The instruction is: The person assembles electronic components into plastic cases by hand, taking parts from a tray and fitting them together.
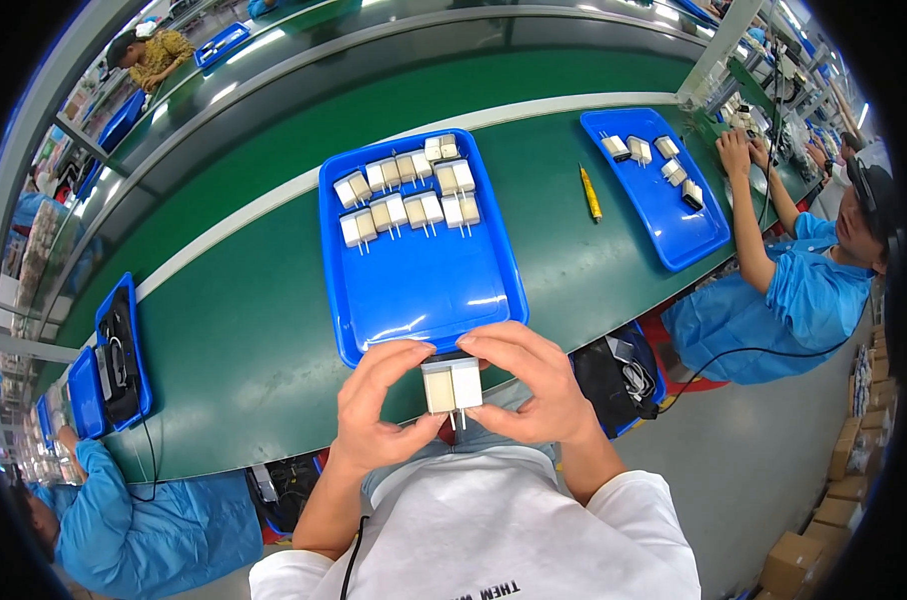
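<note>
Between my two hands I hold a white plug-in power adapter [453, 386] with a cream face and two metal prongs pointing down toward me. My left hand [382, 405] grips its left side, fingers curled over the top and thumb underneath. On the opposite side, my right hand [534, 385] pinches it the same way. Just beyond my fingertips lies a blue tray [414, 290], its near rim by my knuckles. Several similar adapters [390, 213] stand in rows in the tray's far half, most with prongs toward me.
A yellow pen-like tool [590, 194] lies on the green bench [234, 330]. Further right, another blue tray [679, 240] carries several adapters beside a blue-clad co-worker [814, 270]. Another co-worker [144, 520] sits at left, near blue trays [144, 385]. Bins with cables [629, 375] sit below the bench edge.
</note>
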`<move>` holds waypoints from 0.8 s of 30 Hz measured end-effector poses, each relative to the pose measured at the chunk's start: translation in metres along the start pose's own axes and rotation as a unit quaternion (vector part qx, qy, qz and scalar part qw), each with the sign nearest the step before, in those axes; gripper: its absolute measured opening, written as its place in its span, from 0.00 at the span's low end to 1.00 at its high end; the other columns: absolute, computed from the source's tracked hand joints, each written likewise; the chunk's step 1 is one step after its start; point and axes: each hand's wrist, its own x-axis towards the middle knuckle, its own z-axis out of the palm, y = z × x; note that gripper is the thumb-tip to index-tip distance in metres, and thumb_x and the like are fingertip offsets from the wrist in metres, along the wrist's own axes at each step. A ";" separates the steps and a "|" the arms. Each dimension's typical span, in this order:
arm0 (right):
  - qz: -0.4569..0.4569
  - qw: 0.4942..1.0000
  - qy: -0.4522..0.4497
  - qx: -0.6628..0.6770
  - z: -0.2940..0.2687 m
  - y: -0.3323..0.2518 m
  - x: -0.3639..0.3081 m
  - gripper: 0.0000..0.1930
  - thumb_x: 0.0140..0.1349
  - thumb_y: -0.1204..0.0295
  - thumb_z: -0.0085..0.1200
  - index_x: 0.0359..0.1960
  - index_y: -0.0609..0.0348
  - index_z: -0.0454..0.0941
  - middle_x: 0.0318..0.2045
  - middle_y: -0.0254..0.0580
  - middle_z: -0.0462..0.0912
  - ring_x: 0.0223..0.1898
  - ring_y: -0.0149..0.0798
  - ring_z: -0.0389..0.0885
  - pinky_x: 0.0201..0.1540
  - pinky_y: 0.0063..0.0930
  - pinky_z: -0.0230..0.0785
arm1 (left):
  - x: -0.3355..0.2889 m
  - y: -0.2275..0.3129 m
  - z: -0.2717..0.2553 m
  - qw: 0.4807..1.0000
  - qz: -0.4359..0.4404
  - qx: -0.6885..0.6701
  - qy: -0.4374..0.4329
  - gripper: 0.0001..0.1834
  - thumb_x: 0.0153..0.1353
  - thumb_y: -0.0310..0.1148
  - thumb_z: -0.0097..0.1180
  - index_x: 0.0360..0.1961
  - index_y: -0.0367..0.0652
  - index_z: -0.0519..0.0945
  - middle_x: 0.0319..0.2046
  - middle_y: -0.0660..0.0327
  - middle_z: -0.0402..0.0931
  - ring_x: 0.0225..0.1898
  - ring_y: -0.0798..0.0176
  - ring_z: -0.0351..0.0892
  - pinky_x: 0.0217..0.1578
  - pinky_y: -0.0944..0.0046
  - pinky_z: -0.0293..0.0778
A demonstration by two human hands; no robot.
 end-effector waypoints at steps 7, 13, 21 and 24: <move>-0.028 0.999 0.012 -0.039 0.001 0.001 0.001 0.30 0.45 0.75 0.74 0.54 0.67 0.84 0.50 0.52 0.86 0.44 0.49 0.88 0.46 0.36 0.82 | 0.001 0.004 -0.002 1.000 0.000 0.025 0.004 0.33 0.43 0.24 0.73 0.55 0.33 0.81 0.49 0.46 0.84 0.52 0.49 0.84 0.53 0.54 0.80; -0.050 0.997 0.022 -0.052 0.002 0.001 0.002 0.28 0.44 0.74 0.74 0.51 0.69 0.85 0.46 0.53 0.88 0.42 0.49 0.90 0.44 0.35 0.82 | -0.001 0.005 -0.001 1.000 -0.006 0.029 0.007 0.32 0.41 0.24 0.72 0.53 0.33 0.82 0.48 0.47 0.84 0.50 0.50 0.85 0.52 0.55 0.80; -0.058 0.996 0.031 -0.058 0.005 0.004 0.003 0.28 0.43 0.74 0.74 0.50 0.69 0.86 0.46 0.53 0.88 0.42 0.50 0.90 0.45 0.36 0.83 | -0.001 0.002 0.002 0.999 -0.009 0.031 0.025 0.31 0.40 0.22 0.71 0.52 0.33 0.82 0.46 0.49 0.85 0.49 0.51 0.85 0.51 0.56 0.80; -0.060 0.996 0.030 -0.058 0.005 0.005 0.003 0.28 0.43 0.74 0.74 0.50 0.69 0.86 0.46 0.54 0.88 0.42 0.50 0.90 0.45 0.36 0.82 | -0.002 0.001 0.003 0.999 -0.011 0.029 0.028 0.30 0.40 0.21 0.71 0.51 0.33 0.82 0.46 0.49 0.85 0.48 0.51 0.86 0.51 0.56 0.80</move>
